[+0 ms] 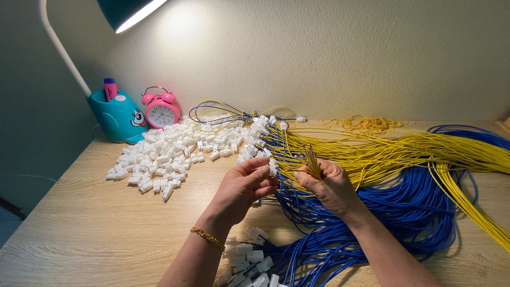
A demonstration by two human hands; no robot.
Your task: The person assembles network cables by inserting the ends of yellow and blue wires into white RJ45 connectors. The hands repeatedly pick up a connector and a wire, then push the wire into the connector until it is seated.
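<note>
A pale wooden desk (pixel 79 223) under a lamp carries a heap of white plastic connectors (pixel 175 151), a pink alarm clock (pixel 161 110) and long bundles of yellow wires (pixel 393 154) and blue wires (pixel 393 212). Above it, the left hand (pixel 241 188) has its fingers pressed together, pinching one white connector (pixel 272 166). Just beside it, the right hand (pixel 332 186) is closed around a bunch of yellow wire ends (pixel 311 159), tips pointing up.

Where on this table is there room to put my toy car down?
Bare wood lies at the near left, between the pile of white plastic connectors and the left hand. The right side is crowded with yellow wires and blue wires.
</note>
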